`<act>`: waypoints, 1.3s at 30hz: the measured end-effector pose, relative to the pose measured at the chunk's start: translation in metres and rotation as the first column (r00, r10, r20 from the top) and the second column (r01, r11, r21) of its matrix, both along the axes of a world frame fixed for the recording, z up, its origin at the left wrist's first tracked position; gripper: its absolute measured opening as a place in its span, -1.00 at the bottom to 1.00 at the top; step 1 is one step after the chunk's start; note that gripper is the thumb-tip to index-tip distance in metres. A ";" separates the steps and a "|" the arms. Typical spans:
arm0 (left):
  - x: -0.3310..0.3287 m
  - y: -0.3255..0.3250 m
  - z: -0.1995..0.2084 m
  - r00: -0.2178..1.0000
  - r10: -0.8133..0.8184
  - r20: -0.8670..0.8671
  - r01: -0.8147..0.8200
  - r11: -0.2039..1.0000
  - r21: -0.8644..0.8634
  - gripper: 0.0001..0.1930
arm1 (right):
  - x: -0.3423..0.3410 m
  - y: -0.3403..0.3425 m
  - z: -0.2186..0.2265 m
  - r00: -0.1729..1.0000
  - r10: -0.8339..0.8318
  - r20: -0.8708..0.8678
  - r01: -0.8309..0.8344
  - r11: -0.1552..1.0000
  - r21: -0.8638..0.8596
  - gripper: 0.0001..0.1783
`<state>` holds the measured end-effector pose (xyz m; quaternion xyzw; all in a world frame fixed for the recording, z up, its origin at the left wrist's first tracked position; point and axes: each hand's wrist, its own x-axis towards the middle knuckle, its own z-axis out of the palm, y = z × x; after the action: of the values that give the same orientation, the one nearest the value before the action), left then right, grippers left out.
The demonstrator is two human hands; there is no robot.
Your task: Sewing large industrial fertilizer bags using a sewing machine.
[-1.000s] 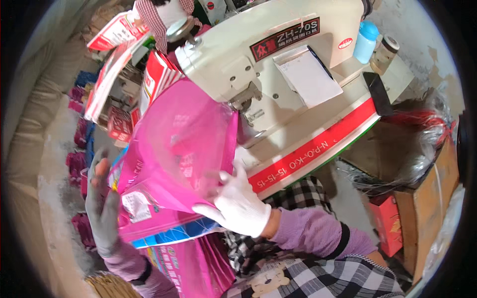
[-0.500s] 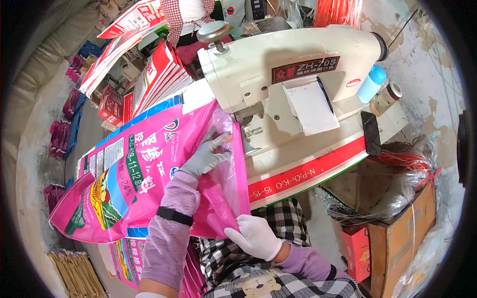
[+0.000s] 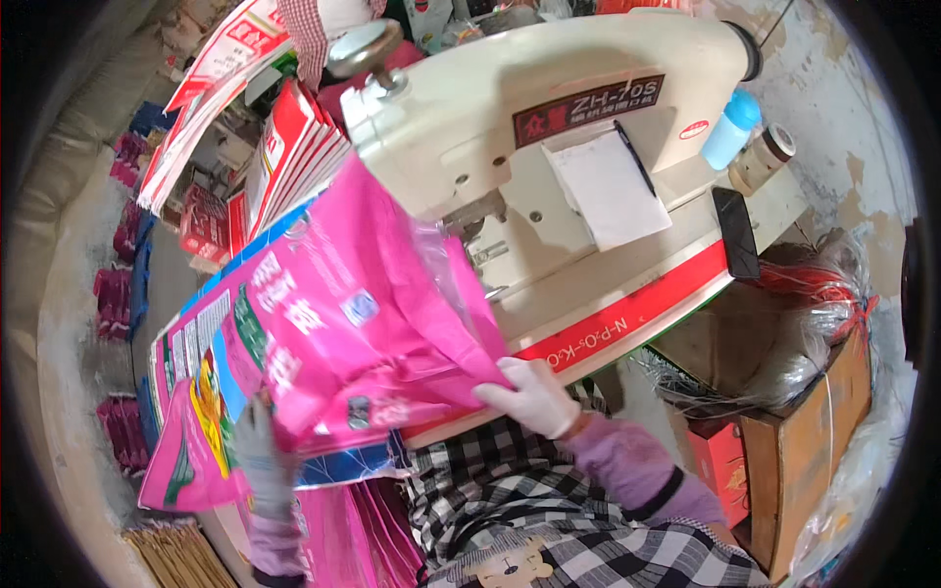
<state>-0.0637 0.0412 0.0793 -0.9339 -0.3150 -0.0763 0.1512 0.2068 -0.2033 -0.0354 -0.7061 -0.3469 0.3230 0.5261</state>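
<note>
A large pink printed woven bag (image 3: 343, 323) lies spread across the front of a cream industrial sewing machine (image 3: 549, 127), its upper edge up by the needle area. My right hand (image 3: 529, 397), in a white glove, grips the bag's lower right corner at the red-edged machine bed (image 3: 637, 314). My left hand (image 3: 260, 456), in a grey glove, holds the bag's lower left edge, blurred. More pink bags (image 3: 333, 539) hang below by my lap.
Stacks of red and white printed bags (image 3: 284, 147) stand at the back left. A blue-capped bottle (image 3: 730, 129), a small jar (image 3: 760, 157) and a dark phone (image 3: 735, 233) sit on the machine's right end. A cardboard box with tangled thread (image 3: 804, 392) stands at right.
My left hand dropped from the bag's top by the needle to its lower left edge. The bag shifted right and up along the machine; my right hand moved up to its corner.
</note>
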 end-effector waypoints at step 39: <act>-0.138 -0.021 -0.078 0.782 0.569 0.254 -0.536 0.822 -0.190 -0.26 | -0.105 0.201 -0.007 0.245 0.441 0.863 -0.585 0.777 -0.231 -0.51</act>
<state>-0.2020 0.0198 0.0015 -0.7844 -0.5977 -0.1520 0.0670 0.1018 -0.0018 -0.0422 -0.5734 -0.7993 0.0339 0.1765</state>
